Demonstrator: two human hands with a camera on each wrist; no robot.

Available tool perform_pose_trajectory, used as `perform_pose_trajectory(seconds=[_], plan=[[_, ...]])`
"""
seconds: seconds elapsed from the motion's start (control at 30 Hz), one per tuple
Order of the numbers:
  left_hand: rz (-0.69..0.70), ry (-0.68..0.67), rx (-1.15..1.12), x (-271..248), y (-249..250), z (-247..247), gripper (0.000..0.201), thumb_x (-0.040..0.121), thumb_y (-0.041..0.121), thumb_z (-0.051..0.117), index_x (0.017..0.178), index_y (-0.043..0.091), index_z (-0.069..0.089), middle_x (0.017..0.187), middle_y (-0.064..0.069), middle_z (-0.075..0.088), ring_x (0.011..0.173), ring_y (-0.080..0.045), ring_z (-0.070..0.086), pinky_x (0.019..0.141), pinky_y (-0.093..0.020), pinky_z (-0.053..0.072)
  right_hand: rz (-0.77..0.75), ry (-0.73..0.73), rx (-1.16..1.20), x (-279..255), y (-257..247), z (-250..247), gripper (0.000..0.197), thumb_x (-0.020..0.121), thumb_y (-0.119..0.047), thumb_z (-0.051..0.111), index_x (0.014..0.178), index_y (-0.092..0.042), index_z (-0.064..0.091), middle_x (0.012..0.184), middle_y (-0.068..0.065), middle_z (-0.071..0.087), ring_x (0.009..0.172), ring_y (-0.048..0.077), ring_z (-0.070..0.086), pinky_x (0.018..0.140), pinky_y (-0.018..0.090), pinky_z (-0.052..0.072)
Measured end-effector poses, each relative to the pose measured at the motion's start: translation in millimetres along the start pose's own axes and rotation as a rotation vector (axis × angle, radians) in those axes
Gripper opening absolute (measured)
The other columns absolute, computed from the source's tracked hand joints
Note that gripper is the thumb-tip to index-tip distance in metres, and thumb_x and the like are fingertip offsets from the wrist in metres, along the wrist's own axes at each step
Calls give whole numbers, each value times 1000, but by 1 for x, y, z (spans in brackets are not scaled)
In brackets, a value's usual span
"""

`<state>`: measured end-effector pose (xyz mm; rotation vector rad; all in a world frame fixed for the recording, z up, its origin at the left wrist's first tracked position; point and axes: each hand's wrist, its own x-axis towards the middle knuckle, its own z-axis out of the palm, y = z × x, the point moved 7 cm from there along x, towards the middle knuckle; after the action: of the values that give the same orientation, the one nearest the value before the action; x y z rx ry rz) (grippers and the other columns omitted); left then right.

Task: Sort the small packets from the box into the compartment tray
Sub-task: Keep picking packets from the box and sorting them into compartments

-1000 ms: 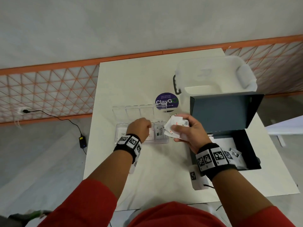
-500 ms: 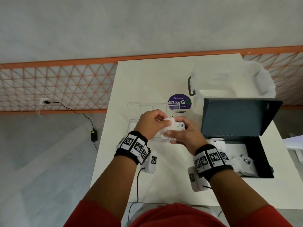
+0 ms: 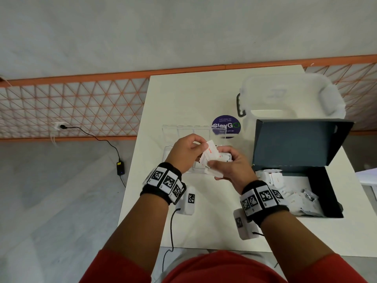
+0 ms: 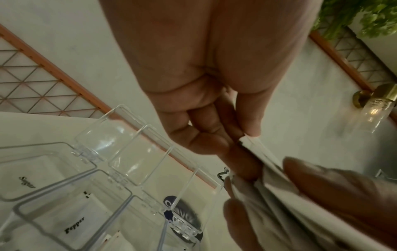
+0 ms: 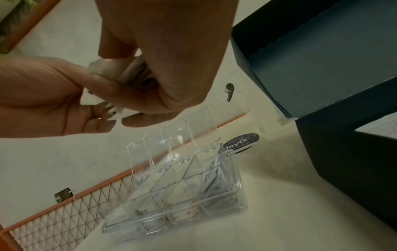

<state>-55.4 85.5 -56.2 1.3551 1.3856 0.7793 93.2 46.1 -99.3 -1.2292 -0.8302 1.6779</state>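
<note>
Pinching packets (image 3: 211, 155), both hands (image 3: 206, 158).

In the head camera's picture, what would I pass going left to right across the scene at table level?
Wall socket → power adapter on the floor → left hand → packets → right hand → dark box.

packets (image 3: 211, 152) white, red print | tray (image 5: 184, 191) clear | box (image 3: 302, 144) dark blue | sticker (image 3: 226, 125) purple | table (image 3: 183, 94) white
</note>
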Motion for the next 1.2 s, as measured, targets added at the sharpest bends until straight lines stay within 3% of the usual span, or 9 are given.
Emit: perform_pose_trajectory(seconds=[0.1,0.27,0.43,0.6,0.77,0.9,1.07,1.2], plan=[[17,23,49,1,0,1,11,89,22,63,81,29,61,73,4,73,61,-7,66,60,-22,53,-10,24,-29,0,-1,2,35,73,7,79,91,-20,66,87,5,72,68,22,70,50,30,53],[68,107,57,7,1,-11,14,87,17,67,78,27,64,75,8,70,61,-5,64,57,-15,46,-11,54,-47,2,-4,-1,35,56,-5,76,86,-21,68,83,2,72,65,19,68,50,29,52],[55,159,51,21,-7,-32,15,85,12,70,81,26,69,74,10,68,62,3,60,61,-10,46,5,86,21,5,-4,-15,34,59,2,75,83,-21,68,81,1,71,65,19,68,48,29,51],[-7,41,397,41,-27,-25,11,88,16,67,95,20,74,93,5,71,84,-4,63,76,-9,43,7,125,45,9,-4,-32,41,74,15,71,77,-26,69,84,1,71,66,20,70,48,29,52],[-37,-98,689,53,-44,-1,17,89,10,60,97,16,74,100,-2,72,89,-16,65,84,-26,50,10,149,56,12,-1,-45,41,75,14,70,77,-27,70,79,-1,72,66,21,71,49,29,52],[-1,-199,864,61,-51,16,16,90,11,60,97,19,72,102,-2,71,95,-20,64,90,-31,50,16,153,59,13,3,-49,39,73,11,71,78,-28,70,79,-5,74,66,20,72,48,29,52],[73,-267,1082,64,-59,33,18,91,14,59,103,20,71,106,-1,67,98,-23,62,90,-33,47,23,154,60,17,4,-51,36,71,10,73,84,-24,68,82,-5,74,66,21,72,49,28,53],[149,-273,1243,62,-67,43,17,92,15,59,97,24,73,106,-1,57,98,-25,57,82,-32,41,33,146,50,20,4,-48,39,75,13,72,82,-25,69,81,-4,73,65,20,71,48,28,52]])
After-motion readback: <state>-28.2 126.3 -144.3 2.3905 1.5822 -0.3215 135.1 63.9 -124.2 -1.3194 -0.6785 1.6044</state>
